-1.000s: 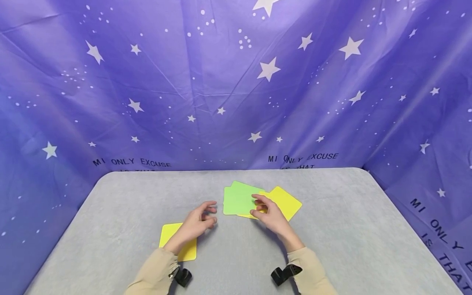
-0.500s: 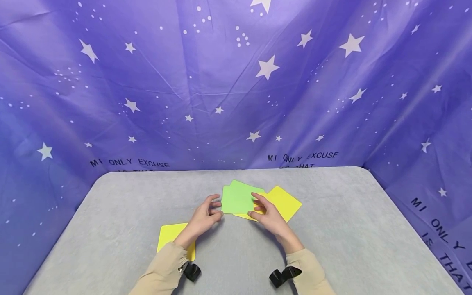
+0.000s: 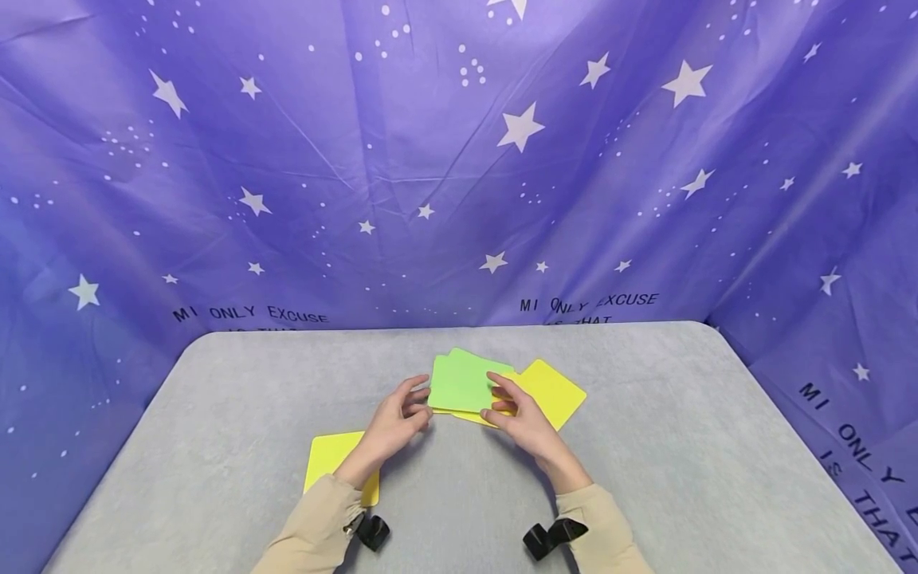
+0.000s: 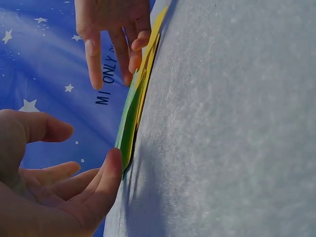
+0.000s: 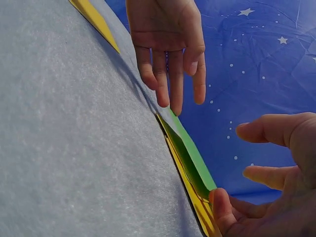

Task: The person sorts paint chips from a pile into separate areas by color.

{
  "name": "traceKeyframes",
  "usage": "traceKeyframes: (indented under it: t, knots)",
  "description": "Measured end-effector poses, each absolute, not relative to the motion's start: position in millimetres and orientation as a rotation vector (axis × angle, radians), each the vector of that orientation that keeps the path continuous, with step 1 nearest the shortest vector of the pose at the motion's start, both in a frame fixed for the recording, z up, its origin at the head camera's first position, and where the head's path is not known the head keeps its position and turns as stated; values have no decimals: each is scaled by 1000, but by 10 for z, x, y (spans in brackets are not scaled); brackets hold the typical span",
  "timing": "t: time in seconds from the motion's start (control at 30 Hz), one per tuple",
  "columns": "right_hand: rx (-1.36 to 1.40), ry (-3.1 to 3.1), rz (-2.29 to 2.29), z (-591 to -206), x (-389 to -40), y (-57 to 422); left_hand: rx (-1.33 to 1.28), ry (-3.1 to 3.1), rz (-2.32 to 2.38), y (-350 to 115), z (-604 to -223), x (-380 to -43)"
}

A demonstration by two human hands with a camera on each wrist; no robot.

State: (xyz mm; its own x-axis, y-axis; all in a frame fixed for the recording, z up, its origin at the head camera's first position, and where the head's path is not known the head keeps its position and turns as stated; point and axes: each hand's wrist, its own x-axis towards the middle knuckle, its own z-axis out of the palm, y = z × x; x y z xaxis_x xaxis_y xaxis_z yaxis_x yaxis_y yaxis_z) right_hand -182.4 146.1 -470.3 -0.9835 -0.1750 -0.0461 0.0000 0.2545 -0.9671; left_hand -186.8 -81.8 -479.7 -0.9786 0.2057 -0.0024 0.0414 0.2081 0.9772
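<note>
Two overlapping green cards point(image 3: 466, 387) lie near the middle of the grey table, with yellow edges showing beneath them. A yellow card point(image 3: 555, 391) sticks out at the right of this pile. At the pile's left end is my left hand point(image 3: 396, 416), its fingers apart; in the left wrist view one fingertip point(image 4: 114, 157) touches the green card's edge. My right hand point(image 3: 527, 424) is over the right end, a fingertip point(image 5: 220, 197) touching the green edge in the right wrist view. The top green card looks slightly raised off those below. Another yellow card point(image 3: 331, 456) lies partly under my left forearm.
The grey table point(image 3: 645, 446) has rounded far corners. A purple curtain with white stars point(image 3: 459, 159) hangs behind it and along both sides. Each wrist wears a black camera mount, as at the left cuff point(image 3: 371, 532).
My left hand has moved right and forward to the green cards' left edge. The top green card has shifted slightly, showing yellow along its near edge. My right hand has barely moved.
</note>
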Motion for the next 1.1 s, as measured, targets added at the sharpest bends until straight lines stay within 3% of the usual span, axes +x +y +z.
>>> traceKeyframes:
  t: [0.47, 0.67, 1.1]
  knots:
    - [-175, 2515, -1857, -4719, -1736, 1404, 338, 2318, 1876, -776, -4795, -1728]
    - [-166, 2490, -1882, -4730, -1666, 1388, 267, 2228, 1963, -744, -4816, -1687]
    - [-104, 2357, -1894, -4705, -1542, 1657, 312, 1996, 2104, -568, -4940, -1615]
